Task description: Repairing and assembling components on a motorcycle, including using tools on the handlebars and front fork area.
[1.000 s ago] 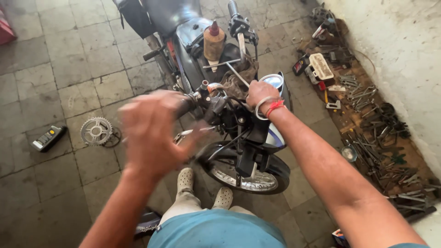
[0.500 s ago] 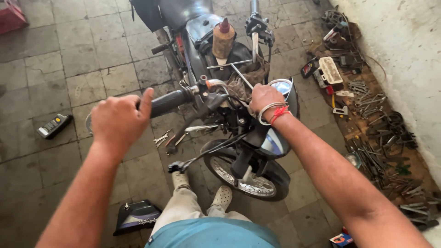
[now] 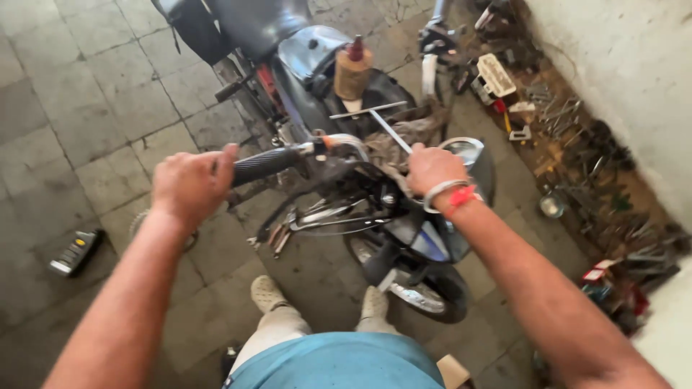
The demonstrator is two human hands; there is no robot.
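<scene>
A motorcycle [image 3: 317, 65] stands in front of me, its front wheel [image 3: 418, 292] close to my feet. My left hand [image 3: 191, 184] is closed on the end of the black left handlebar grip [image 3: 270, 164]. My right hand [image 3: 431, 169], with a red band and a bracelet at the wrist, grips the handlebar's right side, beside the round headlight [image 3: 465, 151]. A dirty rag [image 3: 407, 133] and a long T-shaped wrench [image 3: 375, 115] lie on the tank, behind a brown spool with a red top [image 3: 352, 70].
Several tools and parts [image 3: 577, 166] lie scattered along the wall on the right. A small dark device [image 3: 76, 251] and a sprocket [image 3: 140, 223] lie on the tiled floor at left. Loose wrenches [image 3: 277, 234] rest on the floor under the handlebar.
My left hand has come down from mid-air and closed on the left grip. My right hand has stayed on the handlebar. The view has moved closer.
</scene>
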